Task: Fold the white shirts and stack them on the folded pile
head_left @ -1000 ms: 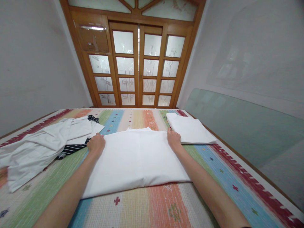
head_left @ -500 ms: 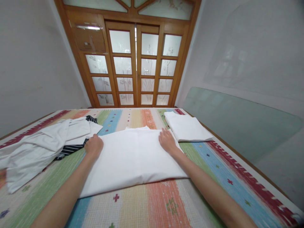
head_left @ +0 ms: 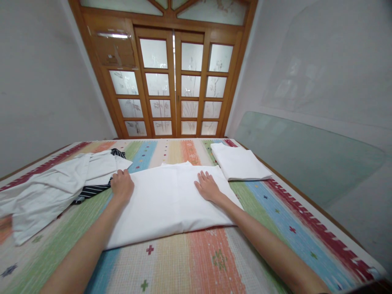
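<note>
A folded white garment (head_left: 162,204), perhaps a shirt, lies flat in front of me, with a small raised edge at the middle of its far side. My left hand (head_left: 122,185) rests at its far left corner, fingers slightly bent and a little apart, the fingertips pointing away from me. On the right part of the same garment, my right hand (head_left: 208,187) lies palm down with its fingers spread. Neither hand lifts the fabric.
Left of me lies a loose heap of white clothing (head_left: 52,183) over a black striped cloth (head_left: 94,191). A neatly folded white garment (head_left: 241,163) sits at the right. Everything rests on a bed with a colourful striped cover (head_left: 165,261). Wooden glazed doors (head_left: 171,81) stand beyond.
My right hand has slid left, inward over the garment, and its fingers have spread. The fingers of my left hand look less curled, near the same corner.
</note>
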Demonstrator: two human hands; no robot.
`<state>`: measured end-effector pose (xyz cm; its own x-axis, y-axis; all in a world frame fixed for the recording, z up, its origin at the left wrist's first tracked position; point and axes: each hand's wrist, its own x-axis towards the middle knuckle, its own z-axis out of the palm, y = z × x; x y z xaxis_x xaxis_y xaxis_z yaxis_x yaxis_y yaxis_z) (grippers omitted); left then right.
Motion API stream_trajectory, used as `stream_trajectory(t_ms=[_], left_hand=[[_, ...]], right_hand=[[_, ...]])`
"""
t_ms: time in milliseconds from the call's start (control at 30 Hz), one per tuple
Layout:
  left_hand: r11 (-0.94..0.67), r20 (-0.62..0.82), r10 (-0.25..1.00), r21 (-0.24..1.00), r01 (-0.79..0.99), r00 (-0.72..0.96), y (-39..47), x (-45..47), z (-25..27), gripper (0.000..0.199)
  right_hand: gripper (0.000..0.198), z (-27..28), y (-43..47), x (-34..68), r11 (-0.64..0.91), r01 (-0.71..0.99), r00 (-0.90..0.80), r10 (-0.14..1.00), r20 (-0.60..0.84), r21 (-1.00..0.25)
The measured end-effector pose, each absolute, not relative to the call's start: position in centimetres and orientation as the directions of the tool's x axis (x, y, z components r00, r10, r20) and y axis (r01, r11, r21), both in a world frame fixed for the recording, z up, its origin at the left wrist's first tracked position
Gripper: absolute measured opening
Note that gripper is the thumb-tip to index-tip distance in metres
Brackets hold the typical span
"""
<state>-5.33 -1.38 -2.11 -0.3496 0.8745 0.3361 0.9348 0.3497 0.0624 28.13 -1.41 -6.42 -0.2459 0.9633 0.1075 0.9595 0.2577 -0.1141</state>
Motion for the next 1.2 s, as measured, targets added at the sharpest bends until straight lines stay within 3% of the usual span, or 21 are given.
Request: stream_trajectory(t_ms=[67, 167, 267, 367, 567, 1000, 1200], left_hand=[[0.242, 0.344, 0.909, 0.024, 0.97, -0.235, -1.6, -3.5, -2.1, 0.039], [-0.078, 0.279, 0.959, 0.119, 0.99, 0.042, -2.4, 0.6, -2.9, 0.035], [-0.415, 0.254, 0.896, 0.189, 0.89, 0.364, -4.1, 4.5, -4.8, 0.038], [-0.536, 0.282, 0.831, 0.176, 0.826, 0.479, -6.1, 6.2, -7.1, 0.046], [-0.595, 0.336, 0.776, 0.11, 0.796, 0.533, -9.3, 3.3, -8.6, 0.055], [-0.407, 0.136, 0.91, 0.103, 0.907, 0.393, -14.5, -6.3, -6.6, 0.058], [-0.341, 0.189, 0.928, 0.09, 0.936, 0.321, -16.8, -9.7, -7.8, 0.06]], right_hand=[[0.061, -6.3, -1.7, 27.1, 0.27, 0.955, -0.259, 0.961, 0.099, -0.122], [0.063, -6.3, -2.6, 25.0, 0.375, 0.915, -0.362, 0.926, 0.109, -0.151], [0.06, -6.6, -4.3, 23.6, 0.534, 0.831, -0.51, 0.844, 0.167, -0.154], [0.058, -6.9, -6.5, 23.9, 0.64, 0.758, -0.606, 0.763, 0.225, -0.128], [0.064, -6.8, -10.1, 28.2, 0.711, 0.696, -0.672, 0.694, 0.258, -0.102], [0.062, -7.8, -13.1, 37.0, 0.548, 0.831, -0.526, 0.83, 0.186, -0.095], [0.066, -8.9, -13.9, 38.8, 0.476, 0.873, -0.451, 0.871, 0.198, -0.107]])
